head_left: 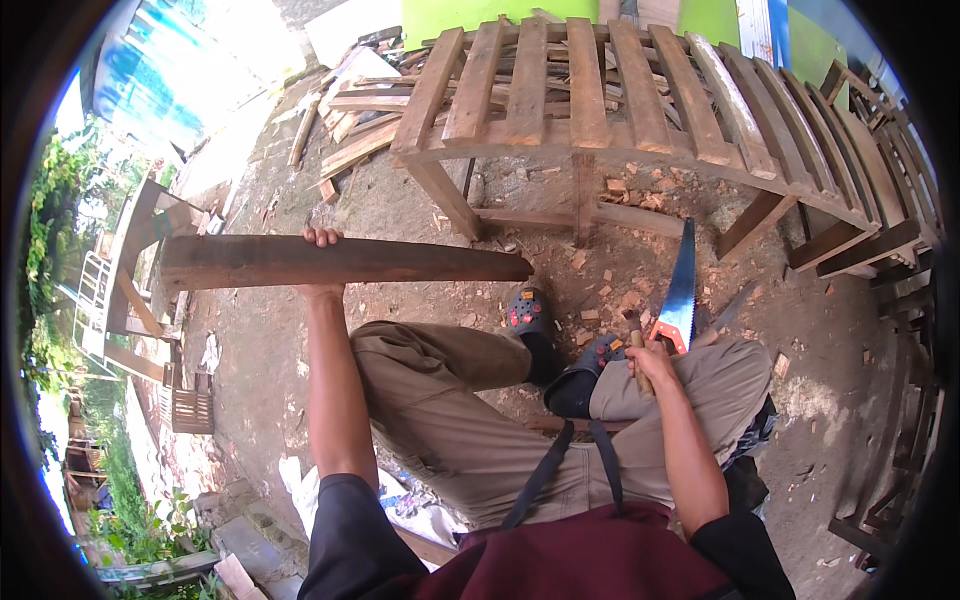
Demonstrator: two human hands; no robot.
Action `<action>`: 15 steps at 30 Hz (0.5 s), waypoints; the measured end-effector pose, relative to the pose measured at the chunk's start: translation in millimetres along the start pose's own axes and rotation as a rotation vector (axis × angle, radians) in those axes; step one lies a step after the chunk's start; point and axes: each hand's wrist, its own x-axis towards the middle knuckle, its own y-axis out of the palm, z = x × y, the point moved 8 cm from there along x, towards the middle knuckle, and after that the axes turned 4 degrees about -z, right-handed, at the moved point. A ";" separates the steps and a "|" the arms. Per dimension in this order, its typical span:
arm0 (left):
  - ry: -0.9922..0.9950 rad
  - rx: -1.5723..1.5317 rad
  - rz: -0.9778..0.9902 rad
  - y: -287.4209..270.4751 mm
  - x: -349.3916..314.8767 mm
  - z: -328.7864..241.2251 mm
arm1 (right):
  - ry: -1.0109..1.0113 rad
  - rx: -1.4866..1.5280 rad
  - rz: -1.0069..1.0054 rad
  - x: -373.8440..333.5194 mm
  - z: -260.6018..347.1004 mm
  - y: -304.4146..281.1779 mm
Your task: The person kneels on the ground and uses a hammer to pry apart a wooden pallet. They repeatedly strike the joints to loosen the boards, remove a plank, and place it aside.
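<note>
A long, dark brown wooden plank lies level across my left side, its narrower end pointing right above my shoe. My left hand is closed round its middle, fingers curled over the far edge. Between my knees, my right hand grips the wooden handle of a hammer, whose small dark head points away from me. Just past that hand is a handsaw with a shiny blue blade and orange handle. Whether my fingers also touch the saw's handle, I cannot tell.
A slatted wooden bench stands ahead, with more slatted pieces on the right. Behind it, scrap wood is piled. Wood chips litter the ground near my shoes. A wooden frame stands at far left.
</note>
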 end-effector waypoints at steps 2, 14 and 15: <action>0.023 0.009 -0.052 6.0 0.9 -1.8 | -0.026 0.048 0.034 -11.6 12.6 6.3; -0.087 0.218 -0.135 38.5 5.6 36.2 | -0.269 -0.313 -0.256 97.4 37.9 27.4; -0.077 0.239 -0.131 37.6 5.7 35.0 | -0.276 -0.305 -0.259 101.9 38.4 31.1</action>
